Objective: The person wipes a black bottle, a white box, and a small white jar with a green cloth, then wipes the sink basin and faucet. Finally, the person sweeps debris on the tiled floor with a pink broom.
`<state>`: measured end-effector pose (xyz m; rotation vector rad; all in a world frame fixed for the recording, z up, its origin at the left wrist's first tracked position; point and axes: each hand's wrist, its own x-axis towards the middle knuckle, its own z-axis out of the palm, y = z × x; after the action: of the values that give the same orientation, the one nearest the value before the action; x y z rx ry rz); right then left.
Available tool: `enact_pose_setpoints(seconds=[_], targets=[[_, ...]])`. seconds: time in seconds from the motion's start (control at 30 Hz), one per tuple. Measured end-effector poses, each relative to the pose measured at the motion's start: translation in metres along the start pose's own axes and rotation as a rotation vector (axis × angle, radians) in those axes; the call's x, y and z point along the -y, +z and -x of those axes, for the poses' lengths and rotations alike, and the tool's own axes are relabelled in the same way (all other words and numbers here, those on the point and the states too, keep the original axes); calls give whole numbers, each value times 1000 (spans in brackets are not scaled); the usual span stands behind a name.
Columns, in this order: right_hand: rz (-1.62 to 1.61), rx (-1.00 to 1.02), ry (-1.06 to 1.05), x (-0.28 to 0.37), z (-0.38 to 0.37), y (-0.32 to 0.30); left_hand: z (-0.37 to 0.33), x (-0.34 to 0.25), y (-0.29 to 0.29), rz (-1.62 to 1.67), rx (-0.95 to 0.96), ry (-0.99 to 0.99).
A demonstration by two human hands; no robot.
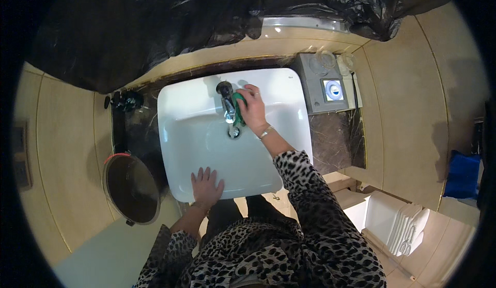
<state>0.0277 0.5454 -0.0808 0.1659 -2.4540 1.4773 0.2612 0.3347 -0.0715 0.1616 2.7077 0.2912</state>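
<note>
Fingers of the right hand [253, 111] grasp a green cloth [238, 101] beside the tap [226, 95], at the sink's [274, 77] back; the left hand [205, 190] rests spread, holding nothing, at its front. Wiping seems underway, unfinished; how much remains is unclear.

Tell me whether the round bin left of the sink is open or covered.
Open: nothing covers the bin, and its dark inside shows.

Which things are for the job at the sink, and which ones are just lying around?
Seems part of the job:
green cloth or sponge, in the right hand
shiny dark metal tap
white, glossy, rounded rectangular sink, under the left hand

Seems just lying around:
round greyish bucket
grey box with a lit screen
folded white cloths
</note>
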Motion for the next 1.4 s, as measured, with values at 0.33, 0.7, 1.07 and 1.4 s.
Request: enact_pose_setpoints(seconds=[0.33,0.7,1.07,1.4], targets=[[492,38,-443,-46,-82,-9,2,2,3,9,-78,41],[886,310,-76,-86,-101,-92,3,0,2,-14,3,-20],[771,438,-523,-79,-23,-156,-1,0,2,-33,23,-10],[762,428,-384,-27,136,-170,2,0,0,-16,-36,16]])
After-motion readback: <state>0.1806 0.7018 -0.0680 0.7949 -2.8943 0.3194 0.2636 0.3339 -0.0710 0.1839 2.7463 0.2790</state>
